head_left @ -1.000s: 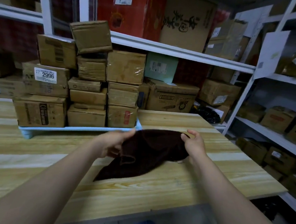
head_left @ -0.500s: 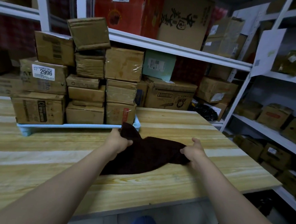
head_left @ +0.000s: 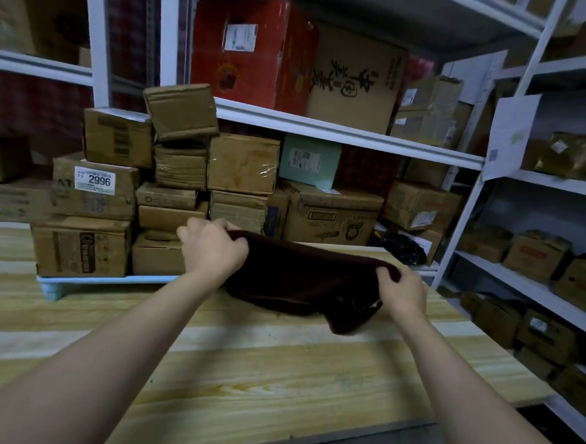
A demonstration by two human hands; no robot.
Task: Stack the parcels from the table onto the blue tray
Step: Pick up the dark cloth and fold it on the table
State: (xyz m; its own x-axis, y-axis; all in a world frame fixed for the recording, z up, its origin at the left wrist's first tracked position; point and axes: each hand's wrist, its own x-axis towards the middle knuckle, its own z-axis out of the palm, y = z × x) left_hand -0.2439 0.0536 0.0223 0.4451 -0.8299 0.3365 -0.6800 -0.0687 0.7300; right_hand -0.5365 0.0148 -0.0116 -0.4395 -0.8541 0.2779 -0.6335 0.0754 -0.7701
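Cloth (head_left: 298, 284) hangs before stacked parcels (head_left: 177, 177).

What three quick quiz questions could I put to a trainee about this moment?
1. True or false: the left hand and the right hand both grip the dark cloth.
2. The box labelled 2996 sits: A) in the stack on the blue tray; B) on the floor; C) in a hand.
3. Short answer: is the cloth lying flat on the table or held up?
Key: 1 true; 2 A; 3 held up by its top edge.
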